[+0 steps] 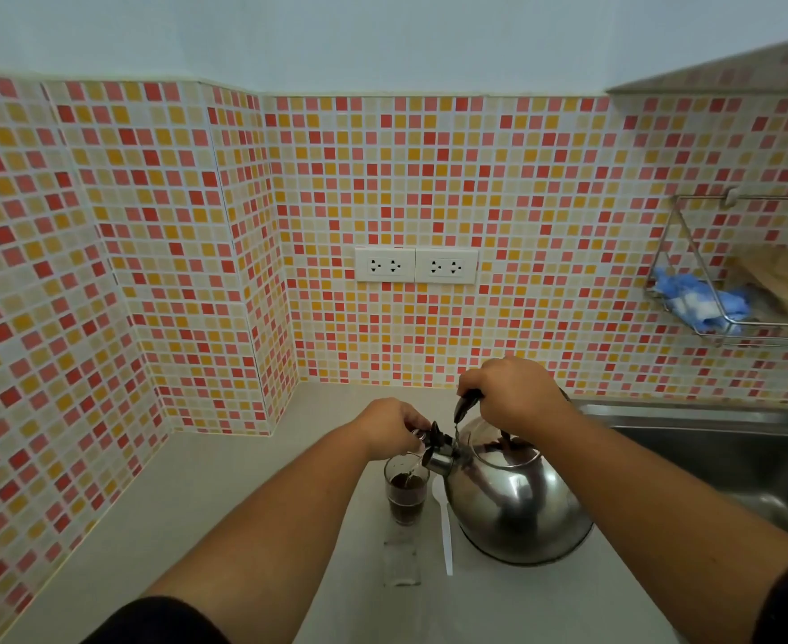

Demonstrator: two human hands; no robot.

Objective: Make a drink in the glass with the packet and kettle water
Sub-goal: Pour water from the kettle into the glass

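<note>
A steel kettle (517,499) is tilted to the left over a clear glass (406,492) on the white counter. My right hand (512,392) grips the kettle's black handle from above. My left hand (394,422) pinches the black spout cap and holds it up. A thin stream of water runs from the spout into the glass, which holds dark brown liquid. A white spoon (446,532) lies between glass and kettle. A clear empty packet (401,557) lies flat just in front of the glass.
A steel sink (731,453) sits close to the right of the kettle. A wire rack (726,313) with a blue cloth hangs on the tiled wall at the right. Two wall sockets (416,265) are behind. The white counter (224,495) runs left to a tiled corner.
</note>
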